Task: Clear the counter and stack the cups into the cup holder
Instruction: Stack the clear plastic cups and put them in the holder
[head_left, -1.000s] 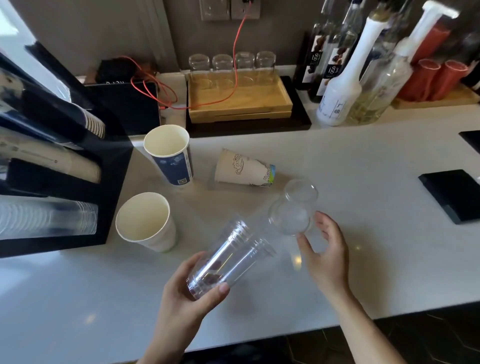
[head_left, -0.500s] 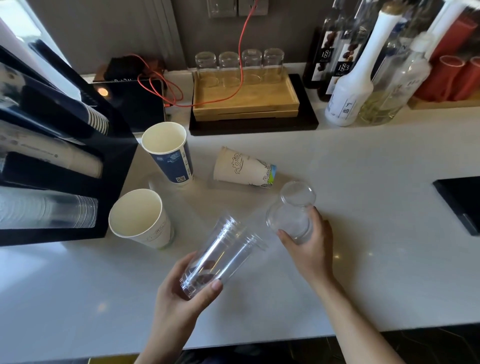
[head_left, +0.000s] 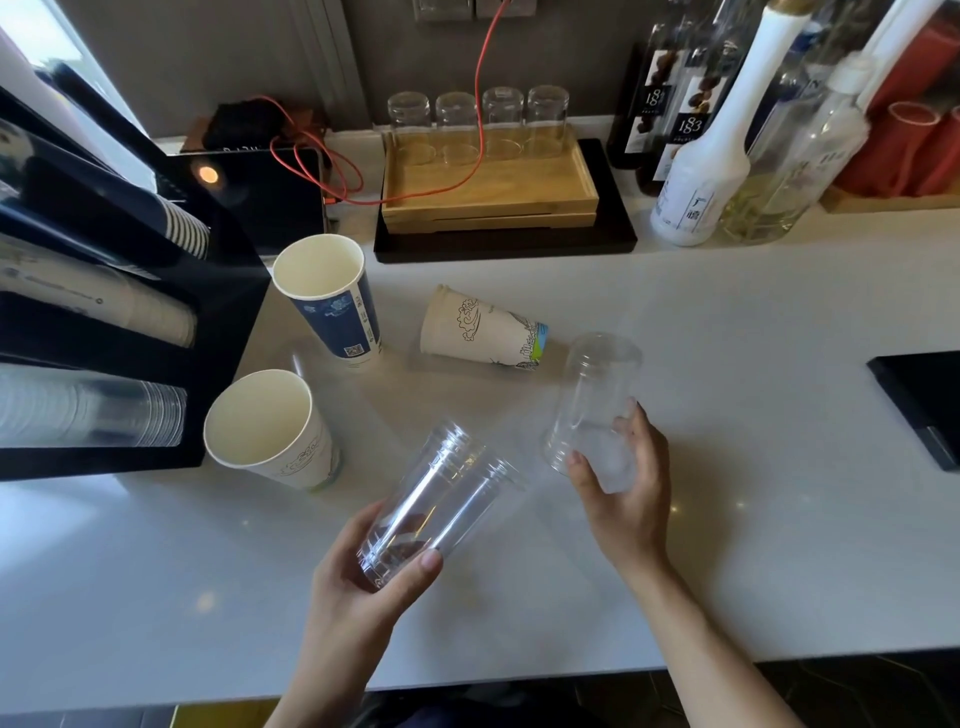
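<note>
Above counter (head_left: 727, 364), cup (head_left: 592, 405) seemingly mid-grip.

Cup holder (head_left: 218, 332) cut off by left edge; how far its stacks run inside, cannot tell
Syrup bottles (head_left: 670, 104) cropped by top edge, necks out of view; label text mostly too small to read
Black tray (head_left: 919, 400) cut by right edge
Print on white paper cup (head_left: 291, 447) too faint to read
Both forearms leave frame at bottom
Left hand (head_left: 358, 587) fingers mostly hidden behind clear cup (head_left: 441, 499)
</note>
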